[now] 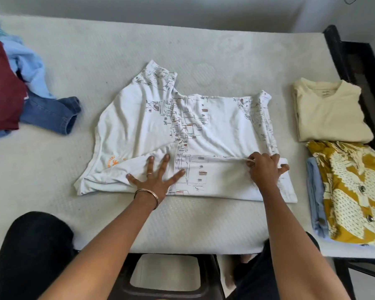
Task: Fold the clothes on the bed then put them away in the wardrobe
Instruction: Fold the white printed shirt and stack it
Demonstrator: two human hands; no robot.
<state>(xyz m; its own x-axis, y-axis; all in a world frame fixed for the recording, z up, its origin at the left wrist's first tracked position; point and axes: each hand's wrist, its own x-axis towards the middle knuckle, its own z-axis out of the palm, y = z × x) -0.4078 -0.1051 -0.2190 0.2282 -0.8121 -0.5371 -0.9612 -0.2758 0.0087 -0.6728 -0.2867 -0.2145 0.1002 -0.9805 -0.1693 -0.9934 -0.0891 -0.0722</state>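
A white T-shirt (pixel 217 124) with a grey and orange print lies spread in the middle of the bed (pixel 95 57), its near part folded over into a band along the front. My left hand (pixel 155 177) presses flat on the folded band with fingers spread, a bangle on the wrist. My right hand (pixel 265 167) rests on the right end of the band, its fingertips pinching the folded edge.
Unfolded clothes are heaped at the far left: a maroon garment (pixel 2 89), a light blue one (pixel 29 66) and jeans (pixel 56 114). Folded items lie at the right: a cream T-shirt (pixel 329 113) and a mustard patterned shirt (pixel 355 191) over a blue piece (pixel 315 191). The black bed frame (pixel 353 59) borders the right.
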